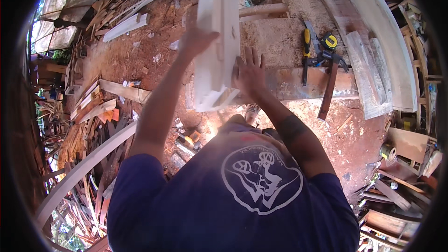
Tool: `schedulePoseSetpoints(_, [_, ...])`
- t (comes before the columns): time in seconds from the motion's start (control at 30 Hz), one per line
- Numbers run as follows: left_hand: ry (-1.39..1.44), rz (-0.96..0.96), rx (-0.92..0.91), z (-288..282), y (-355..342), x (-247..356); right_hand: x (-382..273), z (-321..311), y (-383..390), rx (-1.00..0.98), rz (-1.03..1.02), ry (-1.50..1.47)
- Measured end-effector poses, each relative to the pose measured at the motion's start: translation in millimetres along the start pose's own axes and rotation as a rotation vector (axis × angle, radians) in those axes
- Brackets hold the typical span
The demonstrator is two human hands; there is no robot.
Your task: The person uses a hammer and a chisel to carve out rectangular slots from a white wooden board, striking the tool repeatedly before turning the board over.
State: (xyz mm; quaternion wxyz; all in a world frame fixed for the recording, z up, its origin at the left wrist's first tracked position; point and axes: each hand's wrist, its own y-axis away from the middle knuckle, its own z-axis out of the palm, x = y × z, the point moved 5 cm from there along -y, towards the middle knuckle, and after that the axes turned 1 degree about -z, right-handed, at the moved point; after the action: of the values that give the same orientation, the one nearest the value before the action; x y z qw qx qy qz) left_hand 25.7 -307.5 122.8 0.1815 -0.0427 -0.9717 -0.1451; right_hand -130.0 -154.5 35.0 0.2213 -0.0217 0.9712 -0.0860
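A long pale wooden beam (229, 28) with a stepped, grooved face runs from the top of the view down to the bench's near edge. My left hand (197, 42) grips its left side, the thumb lying across the face and the other fingers partly hidden. On the opposite side, my right hand (251, 75) rests against the beam's lower right edge with its fingers spread and pointing away from me. Right of that hand, on the bench (275, 42), lie a hammer (330, 84), a yellow tape measure (329, 41) and a yellow-and-black handled tool (306, 42).
Wide planks (396, 42) lie along the bench's right side. Sawdust covers much of the bench top. Scrap wood (93, 107) is heaped on the reddish ground to the left, and a curved pale strip (88, 168) crosses the lower left. More boards (406, 144) are stacked at far right.
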Motion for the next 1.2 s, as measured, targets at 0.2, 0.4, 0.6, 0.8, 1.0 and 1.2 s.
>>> schedulePoseSetpoints(0.2, [0.106,0.010,0.297,38,12,45,86,-98,45,0.442,0.205,-0.182])
schedulePoseSetpoints(0.4, [0.617,0.139,0.119,24,26,22,130,-165,121,0.544,0.262,-0.424])
schedulePoseSetpoints(0.6, [0.481,0.124,0.132,34,1,7,141,-173,209,0.512,0.462,-0.655])
schedulePoseSetpoints(0.8, [0.095,0.155,0.254,55,2,83,162,-165,290,0.575,0.536,-0.435])
schedulePoseSetpoints(1.0, [-0.004,0.195,0.157,108,13,146,172,-181,328,0.602,0.547,-0.355])
schedulePoseSetpoints(1.2, [-0.183,0.445,0.284,199,47,141,195,-180,392,0.583,0.686,-0.332])
